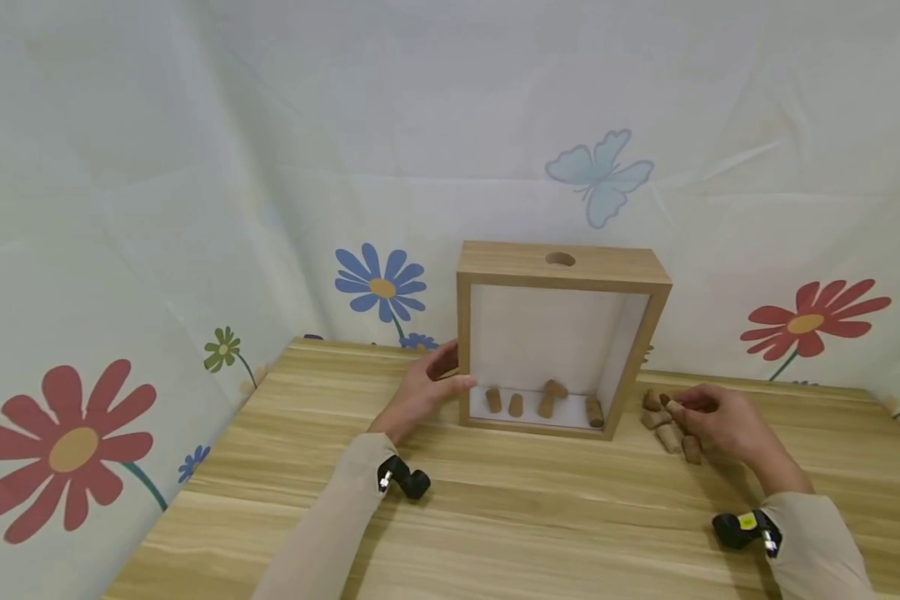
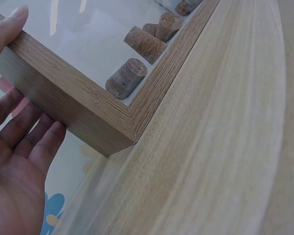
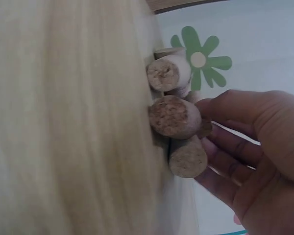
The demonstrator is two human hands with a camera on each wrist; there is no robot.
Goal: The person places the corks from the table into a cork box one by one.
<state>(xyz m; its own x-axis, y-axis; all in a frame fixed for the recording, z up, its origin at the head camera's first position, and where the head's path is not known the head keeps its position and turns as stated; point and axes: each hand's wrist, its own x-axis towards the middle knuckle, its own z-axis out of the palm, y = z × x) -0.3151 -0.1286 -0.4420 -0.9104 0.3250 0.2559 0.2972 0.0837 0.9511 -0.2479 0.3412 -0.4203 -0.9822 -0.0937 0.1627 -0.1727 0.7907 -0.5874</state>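
Observation:
An upright wooden shadow box [image 1: 562,283] with a round hole [image 1: 560,259] in its top stands on the table. Several corks [image 2: 127,78] lie or stand along its floor behind the clear front. My left hand [image 1: 418,393] grips the box's left side, thumb on the front frame and fingers against the side toward the back. To the right of the box, my right hand [image 1: 737,429] pinches a cork [image 1: 665,401] at a small pile of loose corks [image 1: 668,437]. In the right wrist view, nearer corks [image 3: 175,117] partly hide the pinched one.
The wood-grain table [image 1: 540,517] runs beneath everything. Behind it hangs a pale cloth [image 1: 450,125] printed with flowers and a butterfly. A small black camera is strapped to each wrist.

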